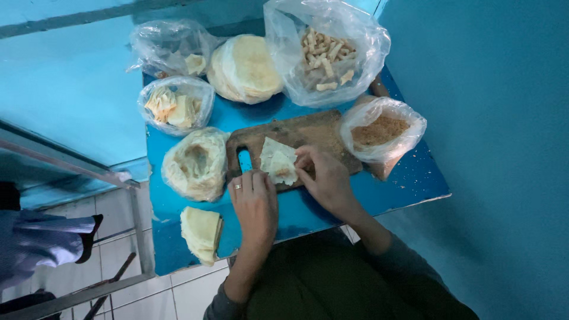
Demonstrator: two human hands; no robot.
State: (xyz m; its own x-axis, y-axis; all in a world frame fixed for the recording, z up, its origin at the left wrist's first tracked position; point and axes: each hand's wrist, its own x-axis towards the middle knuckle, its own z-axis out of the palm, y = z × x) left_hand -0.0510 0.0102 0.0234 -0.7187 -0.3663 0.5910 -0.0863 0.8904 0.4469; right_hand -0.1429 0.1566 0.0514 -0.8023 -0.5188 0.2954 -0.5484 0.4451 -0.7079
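Both hands pinch a thin, floury pastry sheet (278,161) — triangular (creased).

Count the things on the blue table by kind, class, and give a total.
Open plastic bags with food inside: 4
Stacks of round flatbread: 2
Stacks of folded wrapper pieces: 1
Wooden cutting boards: 1
Wrappers being folded by both hands: 1
Total: 9
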